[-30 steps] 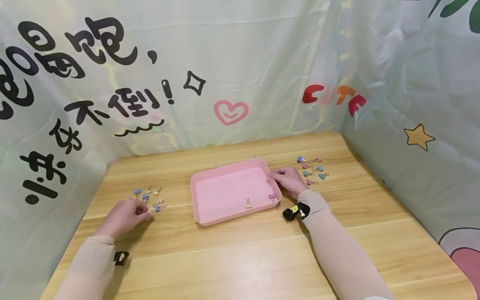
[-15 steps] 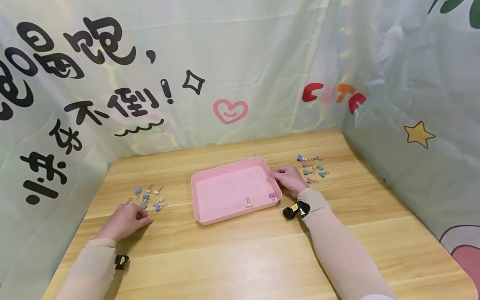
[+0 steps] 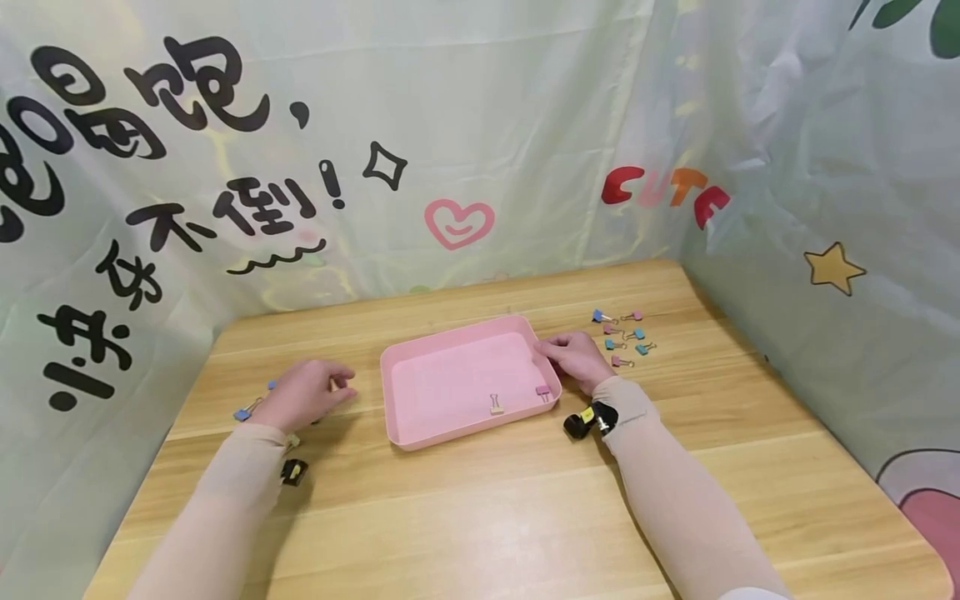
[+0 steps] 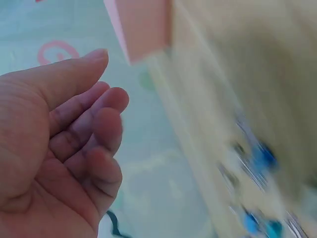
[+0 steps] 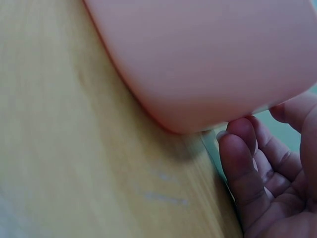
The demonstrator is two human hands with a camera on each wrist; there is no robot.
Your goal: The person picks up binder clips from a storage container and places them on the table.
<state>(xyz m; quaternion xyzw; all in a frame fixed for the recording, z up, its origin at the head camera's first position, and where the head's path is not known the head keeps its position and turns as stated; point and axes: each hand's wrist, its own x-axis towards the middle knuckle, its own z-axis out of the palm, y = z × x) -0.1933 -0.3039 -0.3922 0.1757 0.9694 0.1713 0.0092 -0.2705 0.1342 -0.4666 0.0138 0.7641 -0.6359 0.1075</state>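
Observation:
My left hand (image 3: 306, 395) hovers above the left group of binder clips, just left of the pink tray (image 3: 442, 437). Nothing shows between its loosely bent fingers and thumb in the left wrist view. A blue binder clip (image 3: 242, 414) lies beside that hand; most others there are hidden under the hand and forearm, and look blurred in the left wrist view. My right hand (image 3: 579, 358) pinches the tray's right wall, thumb at the rim and fingers outside. Inside the tray, near its front side, are a cream binder clip (image 3: 497, 407) and a pink-purple binder clip (image 3: 543, 392).
To the right of the right hand lie several binder clips in blue, pink and teal, including a blue one (image 3: 598, 316) and a teal one (image 3: 645, 348). Printed curtains (image 3: 540, 167) border the wooden table (image 3: 480, 525) at the back and sides.
My left hand has risen off the left clips and moved right and away from me, towards the tray, uncovering a blue clip. The right hand and tray have stayed put.

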